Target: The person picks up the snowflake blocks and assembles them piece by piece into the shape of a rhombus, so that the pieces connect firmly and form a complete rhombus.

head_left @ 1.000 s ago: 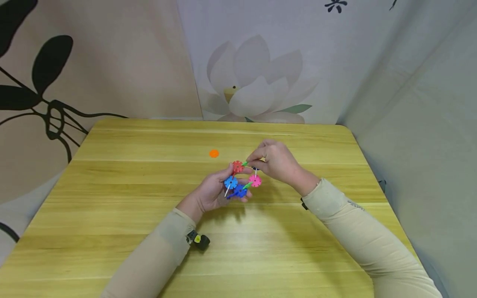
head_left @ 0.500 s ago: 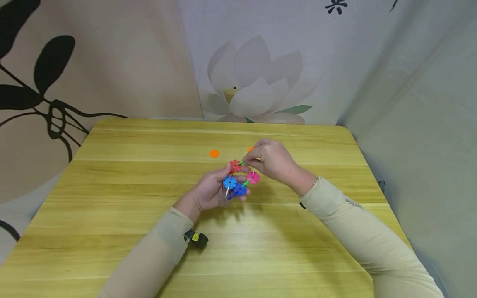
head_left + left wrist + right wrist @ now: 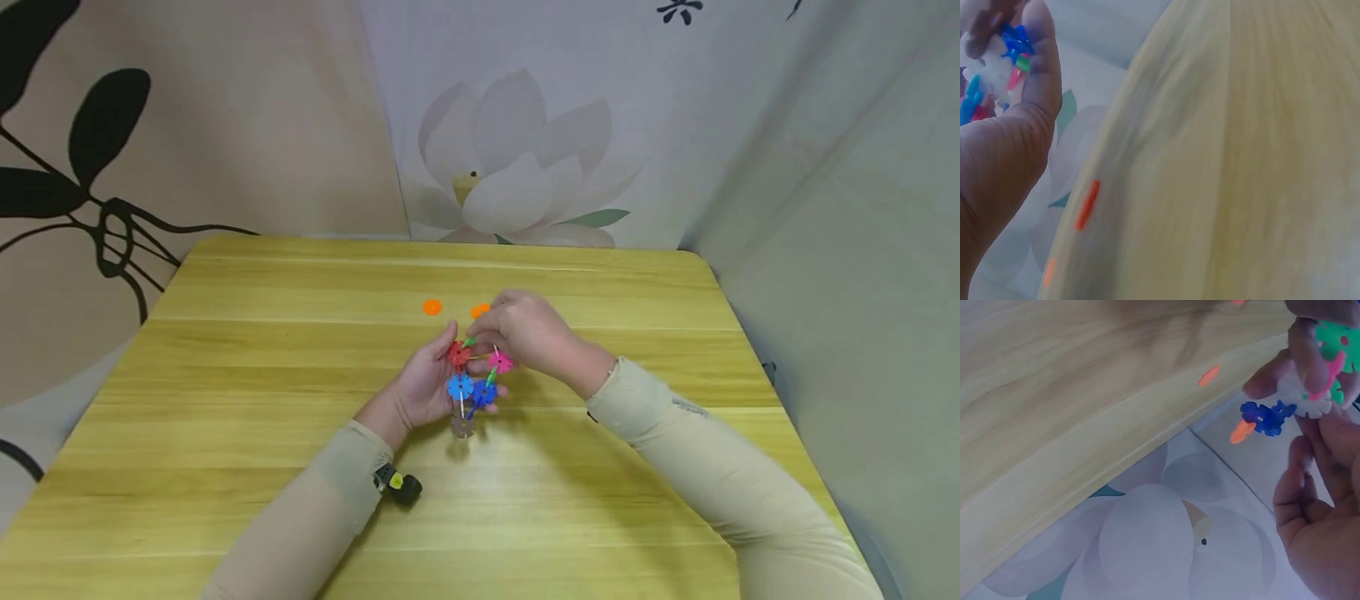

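Note:
A chain of notched plastic snowflake discs hangs between the hands. My left hand [image 3: 427, 379], palm up, holds it near a red disc [image 3: 459, 354], with its fingers behind the chain. My right hand [image 3: 528, 333] pinches the chain's upper part near a green disc [image 3: 469, 342]. Lower down are a light blue disc [image 3: 461, 387], a dark blue disc [image 3: 484, 392], a pink disc [image 3: 500, 361] and a clear greyish disc [image 3: 462, 427]. In the right wrist view, a blue disc [image 3: 1267, 417] carries an orange disc [image 3: 1243, 432], beside a white disc [image 3: 1313, 409].
A loose orange disc [image 3: 432, 307] lies flat on the wooden table [image 3: 300, 400] beyond the hands. From the left wrist, two orange discs show on the tabletop near its far edge, one nearer [image 3: 1087, 205]. A flower-printed curtain [image 3: 517, 150] hangs behind the table.
My right hand has shifted left and slightly lower, toward the left hand. The chain has tilted, its lower end dropping so the clear disc shows. An orange disc has come into view by the right fingers.

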`<act>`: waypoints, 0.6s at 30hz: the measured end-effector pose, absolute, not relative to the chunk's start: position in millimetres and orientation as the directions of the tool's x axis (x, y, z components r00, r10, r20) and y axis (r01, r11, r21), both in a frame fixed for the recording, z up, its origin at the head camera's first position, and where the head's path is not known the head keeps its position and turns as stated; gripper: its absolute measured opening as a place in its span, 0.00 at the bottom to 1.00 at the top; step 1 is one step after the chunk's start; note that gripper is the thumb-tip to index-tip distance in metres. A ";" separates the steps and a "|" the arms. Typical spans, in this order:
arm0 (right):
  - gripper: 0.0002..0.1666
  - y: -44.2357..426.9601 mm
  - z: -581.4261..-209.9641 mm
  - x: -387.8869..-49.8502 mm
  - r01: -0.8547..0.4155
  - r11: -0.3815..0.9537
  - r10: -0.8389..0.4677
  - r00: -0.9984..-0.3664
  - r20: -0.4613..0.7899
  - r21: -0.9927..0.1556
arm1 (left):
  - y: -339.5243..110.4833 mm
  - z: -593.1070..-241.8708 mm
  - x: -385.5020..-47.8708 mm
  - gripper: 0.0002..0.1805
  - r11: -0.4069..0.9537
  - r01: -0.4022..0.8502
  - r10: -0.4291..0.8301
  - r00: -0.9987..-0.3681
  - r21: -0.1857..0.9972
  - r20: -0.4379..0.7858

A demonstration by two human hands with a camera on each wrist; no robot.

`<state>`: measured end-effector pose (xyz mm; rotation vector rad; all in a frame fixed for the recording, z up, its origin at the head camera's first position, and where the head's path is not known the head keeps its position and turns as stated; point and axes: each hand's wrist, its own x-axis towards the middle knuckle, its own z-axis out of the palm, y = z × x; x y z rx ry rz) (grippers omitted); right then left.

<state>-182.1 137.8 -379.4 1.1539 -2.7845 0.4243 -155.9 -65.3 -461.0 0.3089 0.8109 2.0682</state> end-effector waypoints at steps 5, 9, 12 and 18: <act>0.15 140.7 -377.2 -182.8 -0.675 0.687 -0.630 -0.738 0.243 -0.269 | -69.5 -462.5 -158.3 0.33 -0.413 -0.631 0.775 -0.622 0.656 -0.110; 0.13 155.8 -376.6 -185.9 -0.671 0.654 -0.546 -0.739 0.396 -0.349 | -73.9 -461.7 -162.1 0.35 -0.431 -0.621 0.764 -0.637 0.654 -0.101; 0.13 165.8 -380.8 -190.3 -0.628 0.642 -0.498 -0.778 0.383 -0.440 | -80.5 -459.7 -165.6 0.38 -0.441 -0.599 0.744 -0.660 0.669 -0.100; 0.17 171.1 -410.6 -200.4 -0.408 0.737 -0.483 -0.875 0.002 -0.539 | -102.7 -449.0 -175.5 0.35 -0.496 -0.536 0.679 -0.729 0.683 -0.080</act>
